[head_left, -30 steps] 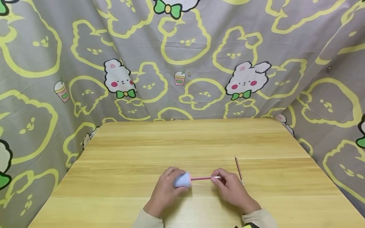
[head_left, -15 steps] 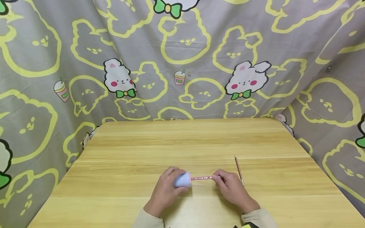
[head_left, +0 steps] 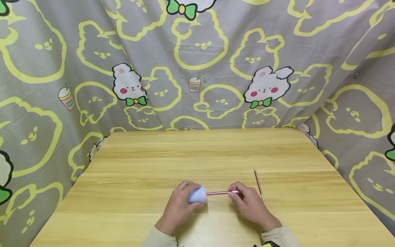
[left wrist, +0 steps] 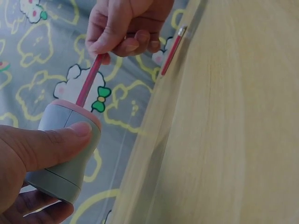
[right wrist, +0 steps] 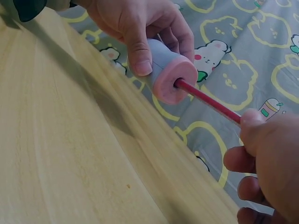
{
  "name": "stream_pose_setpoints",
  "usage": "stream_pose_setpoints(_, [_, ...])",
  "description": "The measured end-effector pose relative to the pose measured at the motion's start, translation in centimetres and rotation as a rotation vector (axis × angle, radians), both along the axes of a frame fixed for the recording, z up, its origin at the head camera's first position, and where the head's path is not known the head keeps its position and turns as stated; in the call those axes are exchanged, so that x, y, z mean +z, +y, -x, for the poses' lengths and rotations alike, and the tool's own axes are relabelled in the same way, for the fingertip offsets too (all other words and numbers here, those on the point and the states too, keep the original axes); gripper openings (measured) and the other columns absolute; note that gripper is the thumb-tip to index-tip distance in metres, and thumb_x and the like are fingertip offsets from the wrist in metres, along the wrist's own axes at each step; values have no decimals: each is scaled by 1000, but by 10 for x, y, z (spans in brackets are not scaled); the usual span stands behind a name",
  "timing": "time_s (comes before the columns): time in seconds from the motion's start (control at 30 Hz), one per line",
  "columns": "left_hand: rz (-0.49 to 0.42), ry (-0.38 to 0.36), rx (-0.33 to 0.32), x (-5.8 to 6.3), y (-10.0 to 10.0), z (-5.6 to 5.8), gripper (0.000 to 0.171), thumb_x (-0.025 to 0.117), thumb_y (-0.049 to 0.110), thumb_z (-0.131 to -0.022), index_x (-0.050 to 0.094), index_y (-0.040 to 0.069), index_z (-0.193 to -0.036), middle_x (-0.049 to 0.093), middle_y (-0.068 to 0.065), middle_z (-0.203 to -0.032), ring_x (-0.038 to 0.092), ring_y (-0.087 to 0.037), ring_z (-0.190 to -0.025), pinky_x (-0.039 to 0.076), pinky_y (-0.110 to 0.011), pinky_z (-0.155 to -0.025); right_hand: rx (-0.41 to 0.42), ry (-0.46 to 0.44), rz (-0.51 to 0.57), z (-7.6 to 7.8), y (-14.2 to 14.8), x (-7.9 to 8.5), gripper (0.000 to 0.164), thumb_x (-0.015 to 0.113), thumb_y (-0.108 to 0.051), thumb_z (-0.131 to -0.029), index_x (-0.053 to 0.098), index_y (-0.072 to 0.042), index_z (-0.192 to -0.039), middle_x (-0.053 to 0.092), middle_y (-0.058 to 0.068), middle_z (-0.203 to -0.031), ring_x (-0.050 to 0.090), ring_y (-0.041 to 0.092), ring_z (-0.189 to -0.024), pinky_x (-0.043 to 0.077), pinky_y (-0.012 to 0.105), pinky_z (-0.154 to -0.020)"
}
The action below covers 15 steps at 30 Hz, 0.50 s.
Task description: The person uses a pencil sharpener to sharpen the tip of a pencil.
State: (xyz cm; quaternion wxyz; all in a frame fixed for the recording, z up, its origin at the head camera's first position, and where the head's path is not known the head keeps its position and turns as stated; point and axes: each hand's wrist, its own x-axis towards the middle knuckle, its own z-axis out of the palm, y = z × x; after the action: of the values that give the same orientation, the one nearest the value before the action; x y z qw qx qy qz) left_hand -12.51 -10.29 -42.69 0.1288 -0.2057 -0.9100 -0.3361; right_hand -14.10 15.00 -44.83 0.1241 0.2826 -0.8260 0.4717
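My left hand [head_left: 180, 206] grips a pale blue pencil sharpener [head_left: 196, 195], its fingers and thumb wrapped around the sides. The sharpener lies sideways, with its pink end face [right wrist: 174, 80] turned towards my right hand. A red pencil [head_left: 217, 193] sticks into the round hole in that face; its point is hidden inside. Near the pencil's eraser end, my right hand [head_left: 250, 206] pinches it between thumb and fingers. In the left wrist view the thumb [left wrist: 56, 145] presses along the sharpener's side.
A second red pencil [head_left: 259, 184] with a white eraser end lies on the wooden table [head_left: 154, 161], just beyond my right hand. Behind and beside the table hangs a grey curtain [head_left: 166, 41] printed with cartoon animals.
The pencil has turned about its length between my right fingers, which curled over its eraser end and then uncovered it again. My left hand and the sharpener have stayed in place.
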Motion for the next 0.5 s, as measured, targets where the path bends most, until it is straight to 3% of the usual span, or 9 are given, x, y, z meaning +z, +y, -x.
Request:
stream_pose_setpoints(0.3, [-5,-6,-1,1,0,0,47,88,14,-69,67,7,-111,62,-7,-110,62,-25,-95,55,-37,-74,-20,65,2,1,-2,1,16,62,-3,-93,63,-10,-79,45,-17,-61,35,-6,-51,33,18,-40])
stream_pose_setpoints(0.5, [-4,-1,0,1,0,-1,46,88,14,-69,68,7,-111,62,-7,-109,61,-25,-94,55,-36,-73,-31,28,10,1,-1,-1,8,62,-2,-93,67,-7,-89,50,-12,-61,37,-5,-51,35,19,-40])
